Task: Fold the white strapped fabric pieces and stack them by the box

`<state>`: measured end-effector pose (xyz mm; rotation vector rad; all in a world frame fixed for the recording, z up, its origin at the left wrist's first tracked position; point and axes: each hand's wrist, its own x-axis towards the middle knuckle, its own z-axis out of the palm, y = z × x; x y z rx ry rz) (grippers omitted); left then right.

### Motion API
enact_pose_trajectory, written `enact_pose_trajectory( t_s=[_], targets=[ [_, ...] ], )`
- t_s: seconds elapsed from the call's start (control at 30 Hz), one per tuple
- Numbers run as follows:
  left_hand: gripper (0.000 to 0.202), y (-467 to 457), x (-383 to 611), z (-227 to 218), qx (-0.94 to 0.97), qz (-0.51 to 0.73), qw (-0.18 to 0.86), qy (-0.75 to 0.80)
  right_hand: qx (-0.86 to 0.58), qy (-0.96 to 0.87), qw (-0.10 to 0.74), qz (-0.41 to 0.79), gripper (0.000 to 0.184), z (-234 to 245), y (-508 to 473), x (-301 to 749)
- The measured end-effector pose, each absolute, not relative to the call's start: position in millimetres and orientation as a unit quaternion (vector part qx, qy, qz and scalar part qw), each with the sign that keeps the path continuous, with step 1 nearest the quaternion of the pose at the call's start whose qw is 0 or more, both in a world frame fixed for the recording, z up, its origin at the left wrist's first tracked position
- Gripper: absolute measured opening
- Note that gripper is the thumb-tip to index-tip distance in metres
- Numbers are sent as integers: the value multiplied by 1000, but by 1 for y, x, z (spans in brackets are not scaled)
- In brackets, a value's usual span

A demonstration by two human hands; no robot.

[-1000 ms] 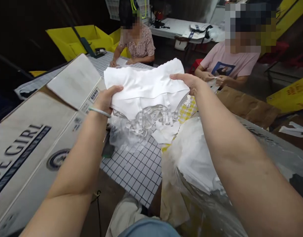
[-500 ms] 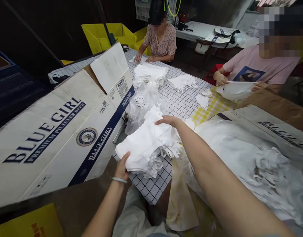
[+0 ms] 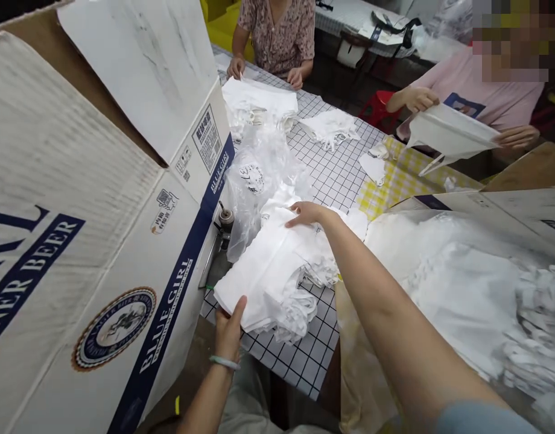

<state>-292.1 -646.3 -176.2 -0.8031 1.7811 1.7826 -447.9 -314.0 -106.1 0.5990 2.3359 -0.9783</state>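
Note:
A stack of white cloth pieces (image 3: 277, 259) with thin straps lies at the near end of the table, straps bunched toward the right. My left hand (image 3: 230, 322) grips the stack's near left corner, thumb on top and fingers underneath. On the far part of the stack rests my right hand (image 3: 307, 214), its visible fingers apart and touching the cloth. Behind the stack is a crumpled clear plastic bag (image 3: 268, 163) with handwriting on a white patch. A large clear bag of white strapped pieces (image 3: 458, 283) lies to the right of my right forearm.
A tall white beer carton (image 3: 123, 259) stands at my left, a small metal machine part (image 3: 225, 217) beside it. More white stacks (image 3: 259, 102) lie on the checked tablecloth (image 3: 327, 175). One person (image 3: 277, 30) sits across; another (image 3: 481, 90) at right holds a white piece.
The view has shifted closer and lower, so the carton looks bigger. Both my hands stay at the stack. The person at right has lifted and spread a white piece with hanging straps.

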Motion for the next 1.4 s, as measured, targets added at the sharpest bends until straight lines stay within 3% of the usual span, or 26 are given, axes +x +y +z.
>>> enact_pose_trajectory(
  t_s=[0.13,0.3,0.4,0.57,0.73,0.9,0.97,1.03,1.17,1.27,1.4],
  targets=[
    [79,-650,-278,-156,-212,531,145,808,179,942,148,-241,46,-92,-341,-435],
    [50,-634,-265,-145,-25,440,-49,896,118,975,61,-180,8,-106,-368,-421],
    [33,-622,-268,-151,27,414,-132,900,114,975,32,-187,3,-114,-371,-415],
    [26,-608,-297,-150,60,461,-224,856,138,972,33,-189,12,-111,-370,-411],
    [28,-589,-338,-134,117,552,-166,809,14,969,12,-248,16,-89,-371,-398],
    [72,-570,-369,-107,237,569,-98,782,-160,872,6,-463,14,-67,-372,-377],
    [68,-569,-376,-99,265,578,-4,771,-205,827,-4,-524,18,-58,-373,-371],
    [51,-574,-378,-94,259,577,99,768,-239,787,0,-569,24,-50,-373,-367],
    [40,-600,-370,-95,157,516,210,816,-262,737,-6,-622,28,-31,-371,-360],
    [41,-623,-356,-94,112,485,228,837,-238,739,-60,-627,19,-13,-371,-346],
    [43,-653,-322,-75,141,524,133,829,-252,712,-153,-638,4,22,-373,-298]
  ],
)
